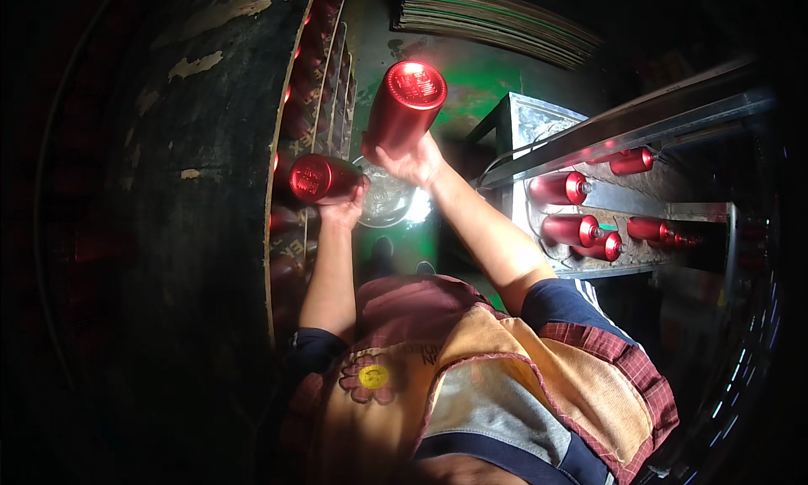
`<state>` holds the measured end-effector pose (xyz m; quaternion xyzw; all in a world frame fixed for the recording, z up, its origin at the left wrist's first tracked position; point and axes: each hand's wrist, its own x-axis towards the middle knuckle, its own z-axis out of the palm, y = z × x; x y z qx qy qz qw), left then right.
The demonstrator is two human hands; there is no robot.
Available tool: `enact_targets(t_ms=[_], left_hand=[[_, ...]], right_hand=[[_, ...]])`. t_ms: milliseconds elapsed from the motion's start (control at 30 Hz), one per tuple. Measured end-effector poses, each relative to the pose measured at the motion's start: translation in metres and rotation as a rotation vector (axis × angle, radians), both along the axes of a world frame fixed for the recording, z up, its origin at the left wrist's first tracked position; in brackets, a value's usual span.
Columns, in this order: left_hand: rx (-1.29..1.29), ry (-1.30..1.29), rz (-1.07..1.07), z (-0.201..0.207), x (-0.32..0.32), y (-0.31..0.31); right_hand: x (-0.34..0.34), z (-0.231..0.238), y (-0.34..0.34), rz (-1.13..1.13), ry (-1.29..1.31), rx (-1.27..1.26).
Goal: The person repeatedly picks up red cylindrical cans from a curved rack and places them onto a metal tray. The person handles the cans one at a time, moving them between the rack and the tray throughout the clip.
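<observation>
- A dark panel with peeling paint fills the left side; its raw edge stands close to the left hand's bottle, so a careless sideways swing could scrape the glossy finish.
- The person's tan apron spans the lower middle, a flower patch on it.
- At right stands a metal-framed bench carrying several red bottles that lie on their sides; a bump against the frame could set them rolling.
- A stack of flat sheets sits on the floor at the top.
- A clear, round, shiny object shows below the hands; what it is I cannot tell.
- The larger-looking red bottle is raised, base up, in the right hand, whose fingers grasp its lower end; smooth walls and a low hold could let it tip or slip.
- The second red bottle lies nearly level in the left hand, which cups it from beneath; too loose a grasp could drop it.
</observation>
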<state>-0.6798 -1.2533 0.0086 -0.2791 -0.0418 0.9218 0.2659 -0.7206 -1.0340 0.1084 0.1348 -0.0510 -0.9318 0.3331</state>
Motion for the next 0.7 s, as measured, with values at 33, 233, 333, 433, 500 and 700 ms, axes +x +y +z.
enact_targets(t_ms=[33,233,333,433,500,700], left_hand=[[0.022,0.018,0.002,-0.005,-0.005,0.0],[-0.155,0.048,0.018,-0.023,-0.028,0.002],[-0.237,0.139,0.028,-0.028,-0.022,0.004],[-0.285,0.34,-0.03,-0.028,-0.005,0.01],[-0.448,0.422,-0.006,-0.019,0.004,0.016],[-0.22,0.429,-0.2,0.045,0.022,0.041]], right_hand=[[-0.004,-0.004,0.0,-0.014,-0.021,0.003],[-0.01,-0.003,0.003,-0.032,-0.106,0.071],[0.009,0.011,0.012,-0.048,0.127,-0.038],[0.033,0.029,0.025,-0.073,0.061,0.002],[0.059,0.041,0.047,-0.065,0.071,-0.04],[0.108,0.09,0.123,-0.314,0.096,0.141]])
